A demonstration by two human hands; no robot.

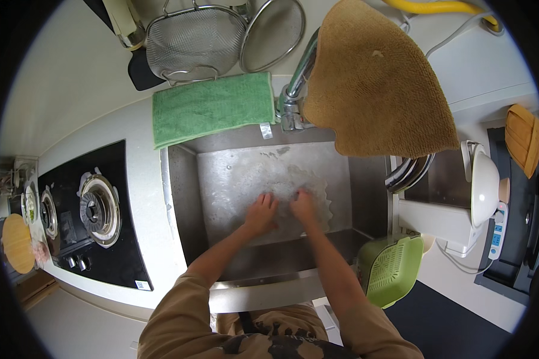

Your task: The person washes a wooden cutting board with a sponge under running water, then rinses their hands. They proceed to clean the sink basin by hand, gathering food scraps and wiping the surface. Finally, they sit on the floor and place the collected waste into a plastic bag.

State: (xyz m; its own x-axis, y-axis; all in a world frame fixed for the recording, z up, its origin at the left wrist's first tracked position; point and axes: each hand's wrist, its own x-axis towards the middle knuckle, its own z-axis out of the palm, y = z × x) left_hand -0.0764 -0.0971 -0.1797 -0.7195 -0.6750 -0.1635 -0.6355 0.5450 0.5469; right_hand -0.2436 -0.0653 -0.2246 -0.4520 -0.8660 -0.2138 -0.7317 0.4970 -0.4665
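Both my hands are down inside a stainless-steel sink (pixel 233 179). My left hand (pixel 261 213) is over the sink floor, its fingers bent forward and nothing visible in them. Close by on the right, my right hand (pixel 302 207) has its fingers curled and slightly blurred. Whether it pinches something small cannot be made out. A thin, wavy-edged patch of water (pixel 321 188) spreads over the sink floor around my right hand. At the sink's back edge stands a chrome faucet (pixel 296 85), partly covered by a hanging brown towel (pixel 382 89).
A green cloth (pixel 213 105) lies along the back rim, below a mesh strainer (pixel 197 40). The gas hob (pixel 67 233) is on the left. A green plastic basket (pixel 395 269) sits at the right front corner; a white bowl (pixel 484 186) and a power strip (pixel 497 235) are further right.
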